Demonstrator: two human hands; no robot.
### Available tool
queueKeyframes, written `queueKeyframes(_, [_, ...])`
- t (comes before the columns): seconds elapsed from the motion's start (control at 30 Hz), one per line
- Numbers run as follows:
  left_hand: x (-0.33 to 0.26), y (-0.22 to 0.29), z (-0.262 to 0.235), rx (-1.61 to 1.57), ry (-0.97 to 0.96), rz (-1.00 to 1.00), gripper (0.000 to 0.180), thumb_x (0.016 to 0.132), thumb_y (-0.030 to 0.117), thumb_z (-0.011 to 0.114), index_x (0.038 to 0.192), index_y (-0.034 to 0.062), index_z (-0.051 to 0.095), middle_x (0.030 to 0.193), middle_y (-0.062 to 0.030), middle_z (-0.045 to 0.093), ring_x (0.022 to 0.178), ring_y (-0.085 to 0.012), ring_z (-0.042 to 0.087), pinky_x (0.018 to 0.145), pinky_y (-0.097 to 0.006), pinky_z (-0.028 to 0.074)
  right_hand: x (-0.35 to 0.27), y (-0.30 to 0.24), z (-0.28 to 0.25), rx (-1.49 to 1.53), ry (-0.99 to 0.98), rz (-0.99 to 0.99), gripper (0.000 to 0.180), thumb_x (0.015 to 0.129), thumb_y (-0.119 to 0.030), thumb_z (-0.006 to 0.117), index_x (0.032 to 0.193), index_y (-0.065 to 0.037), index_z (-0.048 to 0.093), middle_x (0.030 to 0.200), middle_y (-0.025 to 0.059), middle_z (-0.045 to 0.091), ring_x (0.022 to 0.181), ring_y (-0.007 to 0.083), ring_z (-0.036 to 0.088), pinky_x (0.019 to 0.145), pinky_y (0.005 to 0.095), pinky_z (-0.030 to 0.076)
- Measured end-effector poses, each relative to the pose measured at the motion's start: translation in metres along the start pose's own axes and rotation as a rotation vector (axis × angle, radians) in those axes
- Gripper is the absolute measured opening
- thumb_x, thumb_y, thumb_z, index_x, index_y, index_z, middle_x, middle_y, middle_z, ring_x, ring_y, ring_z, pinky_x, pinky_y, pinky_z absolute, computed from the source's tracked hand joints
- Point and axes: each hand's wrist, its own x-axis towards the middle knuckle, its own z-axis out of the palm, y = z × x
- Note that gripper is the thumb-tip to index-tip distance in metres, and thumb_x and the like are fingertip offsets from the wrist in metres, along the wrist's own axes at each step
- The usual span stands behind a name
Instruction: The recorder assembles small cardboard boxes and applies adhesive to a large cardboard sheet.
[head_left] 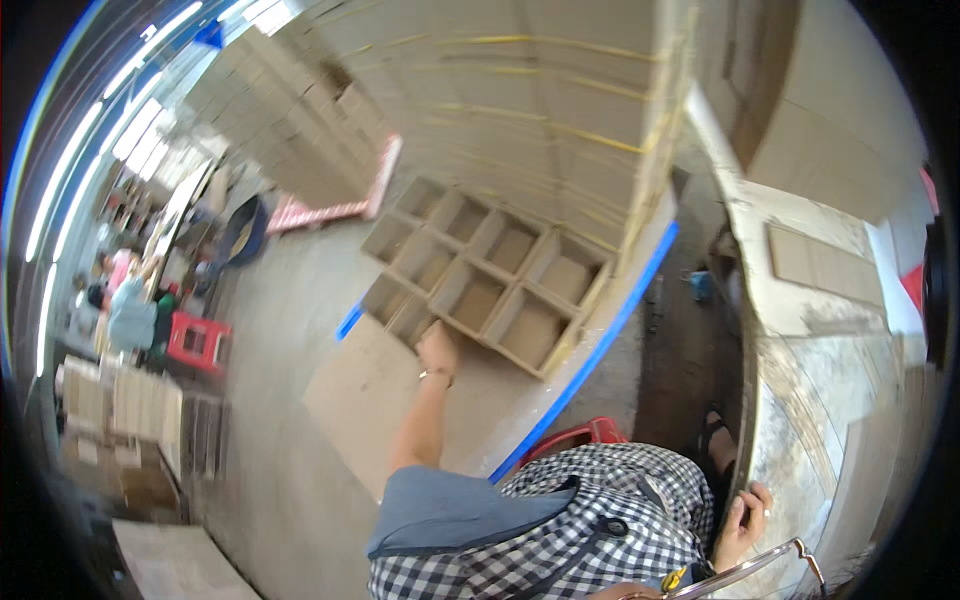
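Observation:
My left hand (437,350) reaches far out to the near corner of a cluster of open cardboard boxes (480,275) standing on the floor. It touches the rim of the nearest box (412,322); its fingers are curled and blurred, so the grip is unclear. A flat cardboard sheet (355,395) lies on the floor under my forearm. My right hand (745,520) rests with fingers apart on the edge of a worn, pale worktop (800,360) at the right and holds nothing.
Tall strapped stacks of flat cardboard (540,100) rise behind the boxes, edged by a blue strip (610,330). A red stool (580,435) stands below me, a sandalled foot (715,435) beside it. A red pallet (340,205), a red crate (198,340) and other people (130,310) are at the left.

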Motion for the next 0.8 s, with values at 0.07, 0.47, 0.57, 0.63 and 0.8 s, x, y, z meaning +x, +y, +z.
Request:
queueKeyframes(0.07, [0.001,-0.020,0.023,-0.082,0.307,0.214,0.033,0.076,0.007,0.058,0.107,-0.0011,0.056,0.106,-0.0217,0.060,0.101,-0.0401,0.056,0.086,-0.048,0.044,-0.004,0.003,-0.006,0.125,0.114,0.057,0.009,0.080,-0.006,0.060,0.085,0.001,0.063,0.103,0.0157,0.059,0.093,0.0259,0.056,0.081,0.0340,0.044])
queueKeyframes(0.47, [-0.148,0.359,-0.224,-1.053,0.404,1.253,0.026,0.086,-0.001,0.054,0.111,-0.0045,0.055,0.118,-0.0177,0.055,0.111,-0.0300,0.052,0.096,-0.040,0.040,-0.095,0.007,-0.130,-0.416,0.666,0.302,0.027,0.073,0.001,0.061,0.100,0.000,0.059,0.098,0.0184,0.061,0.092,0.0348,0.057,0.081,0.0393,0.046])
queueKeyframes(0.57, [-0.229,0.476,-0.201,-0.894,-0.197,1.767,0.027,0.077,0.002,0.064,0.104,0.0027,0.060,0.117,-0.0159,0.056,0.111,-0.0329,0.051,0.095,-0.041,0.040,-0.152,0.013,-0.162,-0.670,0.793,0.527,0.039,0.072,-0.001,0.062,0.110,0.000,0.054,0.108,0.0209,0.057,0.101,0.0378,0.053,0.088,0.0430,0.042])
queueKeyframes(0.63, [-0.272,0.535,-0.175,-0.723,-0.347,2.056,0.033,0.075,0.003,0.067,0.107,0.0050,0.059,0.121,-0.0161,0.053,0.115,-0.0349,0.048,0.097,-0.043,0.039,-0.192,0.017,-0.186,-0.803,0.852,0.731,0.045,0.072,-0.003,0.063,0.116,-0.001,0.051,0.113,0.0217,0.054,0.105,0.0392,0.050,0.092,0.0451,0.039])
queueKeyframes(0.8, [-0.371,0.648,-0.113,-0.556,-0.495,2.335,0.045,0.070,0.010,0.073,0.112,0.0059,0.057,0.128,-0.0172,0.048,0.123,-0.0379,0.041,0.102,-0.046,0.034,-0.257,0.016,-0.244,-0.889,0.608,1.050,0.081,0.063,-0.027,0.078,0.130,-0.001,0.041,0.133,0.0220,0.041,0.128,0.0411,0.032,0.106,0.0513,0.026])
